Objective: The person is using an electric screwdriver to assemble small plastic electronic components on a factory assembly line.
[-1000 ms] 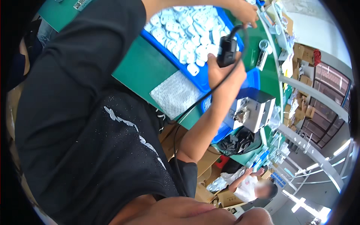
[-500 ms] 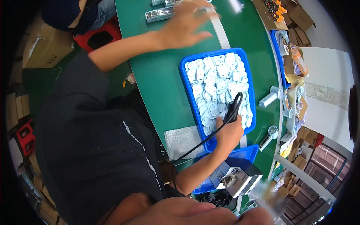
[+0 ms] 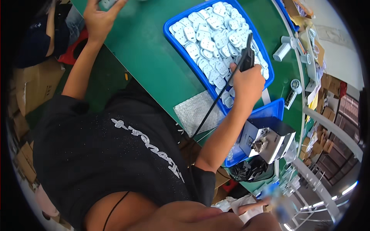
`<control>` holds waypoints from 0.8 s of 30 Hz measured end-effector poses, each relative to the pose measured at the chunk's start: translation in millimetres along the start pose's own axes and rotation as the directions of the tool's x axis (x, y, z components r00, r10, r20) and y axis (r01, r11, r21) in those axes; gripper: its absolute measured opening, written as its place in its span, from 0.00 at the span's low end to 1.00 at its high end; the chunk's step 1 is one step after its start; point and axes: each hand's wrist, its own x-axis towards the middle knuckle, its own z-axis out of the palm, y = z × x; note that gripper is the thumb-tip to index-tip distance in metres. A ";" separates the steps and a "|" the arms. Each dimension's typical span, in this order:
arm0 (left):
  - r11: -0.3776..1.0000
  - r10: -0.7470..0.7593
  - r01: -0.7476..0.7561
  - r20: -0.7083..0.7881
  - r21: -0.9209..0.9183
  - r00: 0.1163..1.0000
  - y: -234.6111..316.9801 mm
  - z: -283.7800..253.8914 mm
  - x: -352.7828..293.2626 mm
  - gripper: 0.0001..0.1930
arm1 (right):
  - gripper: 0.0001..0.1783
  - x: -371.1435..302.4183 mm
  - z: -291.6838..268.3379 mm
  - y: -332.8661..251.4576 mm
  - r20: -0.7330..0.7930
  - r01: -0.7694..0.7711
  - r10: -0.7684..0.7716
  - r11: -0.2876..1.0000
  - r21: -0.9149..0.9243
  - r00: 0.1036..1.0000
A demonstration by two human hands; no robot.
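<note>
Green tabletop [image 3: 148, 61] stretches before you, bearing a blue tray [image 3: 183, 55] heaped with white, rounded pieces [image 3: 208, 44] dotted with small holes. Your right hand [image 3: 248, 82] is closed around a black corded tool [image 3: 247, 61] over the tray's near right part, its dark cable [image 3: 210, 111] trailing back across a silvery textured sheet [image 3: 196, 111] beside the tray. Well apart at the upper left, your left hand [image 3: 101, 19] has its fingers curled around a pale grey object [image 3: 108, 3], partly cut off by the top edge of the view.
</note>
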 end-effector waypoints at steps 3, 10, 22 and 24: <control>0.954 0.164 -0.164 -0.022 -0.252 0.986 31.7 7.8 8.9 0.26 | 0.31 1.0 0.3 0.8 0.038 -0.027 0.025 0.999 0.040 0.999; 0.696 0.214 0.113 0.354 -0.710 0.910 113.4 44.5 -21.3 0.31 | 0.28 -22.1 -46.4 16.0 0.059 0.195 -0.302 0.740 0.644 0.951; 0.368 0.754 0.279 0.461 -0.887 0.468 220.5 127.2 -64.2 0.31 | 0.34 -147.7 -78.9 73.2 -0.145 0.151 -0.042 0.219 0.964 0.988; 0.345 0.785 0.282 0.440 -0.895 0.436 229.3 135.4 -76.9 0.30 | 0.36 -154.3 -61.6 85.8 -0.135 0.126 0.062 0.131 0.983 0.989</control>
